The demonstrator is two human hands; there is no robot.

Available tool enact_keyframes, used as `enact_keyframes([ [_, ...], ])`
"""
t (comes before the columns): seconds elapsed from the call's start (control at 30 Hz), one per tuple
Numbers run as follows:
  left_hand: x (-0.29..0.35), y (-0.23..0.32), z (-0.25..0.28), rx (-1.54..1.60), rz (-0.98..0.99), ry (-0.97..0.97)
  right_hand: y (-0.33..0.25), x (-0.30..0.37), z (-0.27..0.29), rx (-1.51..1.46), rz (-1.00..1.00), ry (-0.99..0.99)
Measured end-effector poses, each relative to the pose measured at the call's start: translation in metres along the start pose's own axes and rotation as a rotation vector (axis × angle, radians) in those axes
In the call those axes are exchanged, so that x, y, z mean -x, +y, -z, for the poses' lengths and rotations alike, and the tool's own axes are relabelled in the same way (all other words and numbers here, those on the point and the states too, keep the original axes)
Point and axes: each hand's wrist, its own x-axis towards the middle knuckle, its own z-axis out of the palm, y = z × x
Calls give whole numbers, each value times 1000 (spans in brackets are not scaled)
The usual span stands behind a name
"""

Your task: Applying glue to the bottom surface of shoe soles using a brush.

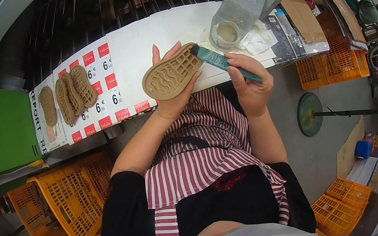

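Note:
A tan shoe sole [165, 81] with a raised wavy and grid pattern lies across my left hand [176, 106]. The fingers of that hand reach round its far edge and the thumb presses its near edge. My right hand [254, 82] is closed round the handle of a teal brush [219, 59]. The brush's dark tip touches the toe-side end of the grid on the sole. Just beyond the brush, a cloudy plastic container [246, 3] with a round opening rests on the table; its contents are hard to make out.
Several more tan soles [82, 86] lie at the table's left on printed card [105, 99]. White sheets [129, 43] cover the middle. Metal rollers [95, 3] run along the far side. Orange crates [69, 208] stand low at left, others at right [341, 202].

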Motion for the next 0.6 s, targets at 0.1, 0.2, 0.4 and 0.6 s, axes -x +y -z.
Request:
enact_keyframes([
  [0.1, -2, 3, 2, -441, -185, -119, 1, 3, -3, 53, 25, -12],
  [0.2, 1, 0, -4, -410, -203, -82, -1, 6, -9, 68, 61, -33],
  [0.4, 6, -5, -15, -142, -104, 45, -16, 13, -22, 105, 111, -89],
  [0.6, 9, 5, -23, 325, 87, 148, -29, 17, -32, 56, 178, -236],
])
